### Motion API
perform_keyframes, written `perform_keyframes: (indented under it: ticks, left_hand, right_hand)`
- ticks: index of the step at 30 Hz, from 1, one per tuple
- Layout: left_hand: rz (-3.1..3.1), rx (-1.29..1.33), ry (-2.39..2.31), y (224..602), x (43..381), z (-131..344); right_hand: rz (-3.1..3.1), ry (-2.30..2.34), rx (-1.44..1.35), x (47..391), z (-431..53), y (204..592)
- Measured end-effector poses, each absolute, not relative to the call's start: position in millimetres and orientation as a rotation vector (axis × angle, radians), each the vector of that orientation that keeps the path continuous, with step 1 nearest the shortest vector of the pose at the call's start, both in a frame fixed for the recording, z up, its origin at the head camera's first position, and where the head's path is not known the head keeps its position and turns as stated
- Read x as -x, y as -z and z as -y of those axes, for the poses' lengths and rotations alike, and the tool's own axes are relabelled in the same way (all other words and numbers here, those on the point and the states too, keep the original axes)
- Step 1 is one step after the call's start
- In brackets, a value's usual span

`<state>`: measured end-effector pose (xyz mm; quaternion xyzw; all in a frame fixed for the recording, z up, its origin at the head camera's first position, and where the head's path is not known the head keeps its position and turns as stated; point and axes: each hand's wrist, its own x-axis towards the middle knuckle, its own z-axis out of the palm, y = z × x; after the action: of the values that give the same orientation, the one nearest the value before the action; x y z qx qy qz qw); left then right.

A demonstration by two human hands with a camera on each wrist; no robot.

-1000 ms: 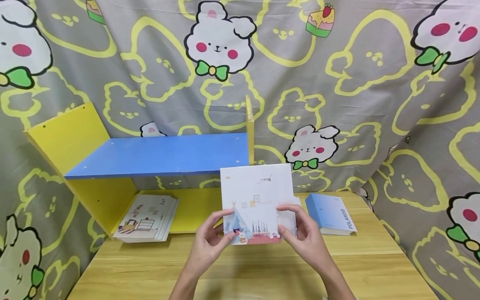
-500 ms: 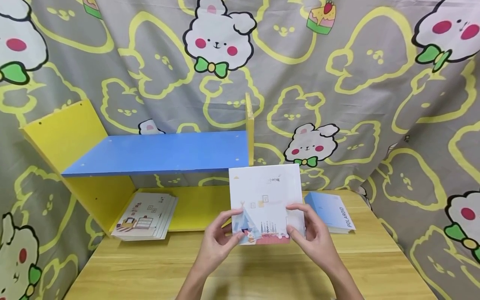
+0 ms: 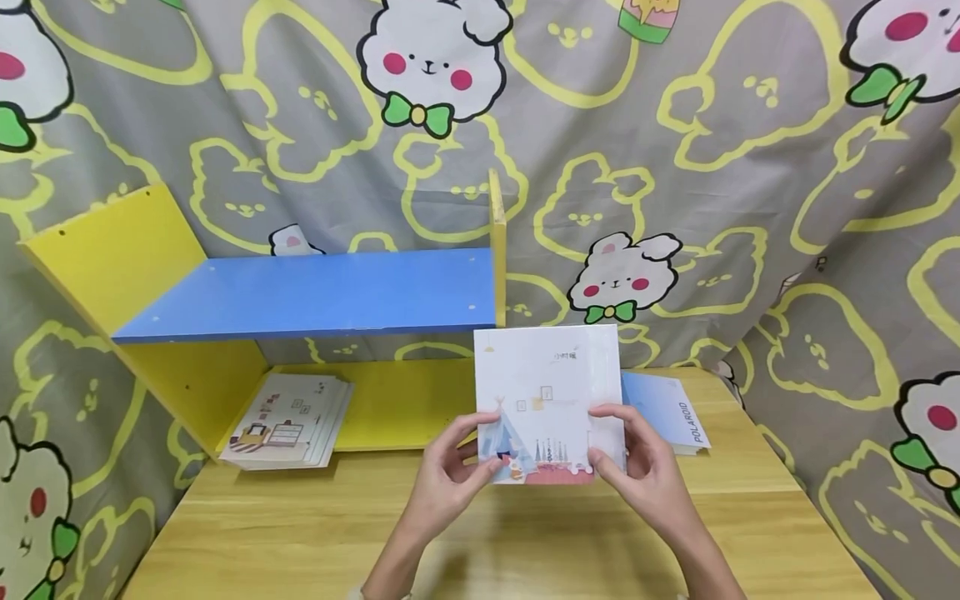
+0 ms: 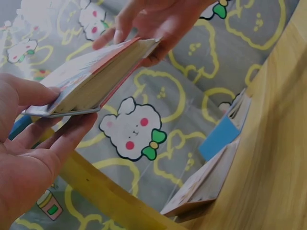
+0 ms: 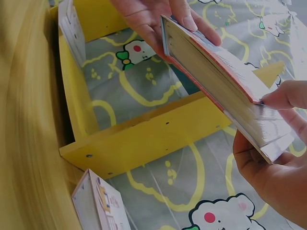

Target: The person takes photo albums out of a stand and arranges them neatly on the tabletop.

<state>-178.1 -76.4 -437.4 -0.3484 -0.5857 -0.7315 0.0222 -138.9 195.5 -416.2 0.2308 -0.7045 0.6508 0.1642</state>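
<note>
The left hand (image 3: pixel 450 475) pinches the lower left side of a square illustrated book (image 3: pixel 543 367), and the right hand (image 3: pixel 652 467) pinches the lower right side in the same way. On both, the gap between thumb and fingers is only the book's thickness: the thumb presses the front cover, while fingers support the back. Just how the farthest fingers lie is hard to make out in the dim wrist views.

The book is raised above the wooden table (image 3: pixel 337 533), tilted, its front cover toward the person. It stands in front of the right end of a shelf unit, covering part of the yellow bottom board (image 3: pixel 408 408), with the yellow right upright (image 3: pixel 498 250) behind its top edge.

To its right, it partly hides a blue book (image 3: pixel 667 404) lettered POLAROID, lying on the table. Near that one, a second white book (image 4: pixel 206 179) shows in the wrist views; the raised book blocks it from the head view.

Farther left, a stack of books (image 3: pixel 285 425) sits in the lower compartment, under the blue shelf board (image 3: pixel 315 292) and beside the yellow left panel (image 3: pixel 112 258). A grey rabbit-print cloth (image 3: pixel 750 208) hangs behind everything.
</note>
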Motion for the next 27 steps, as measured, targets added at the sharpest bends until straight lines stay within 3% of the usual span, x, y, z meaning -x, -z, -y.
perform_keyframes:
  ticks: [27]
  left_hand:
    - [1.802, 1.12, 2.316, 444.3, 175.7, 47.1]
  right_hand:
    - [2.067, -1.9, -0.551, 126.3, -225.3, 417.9]
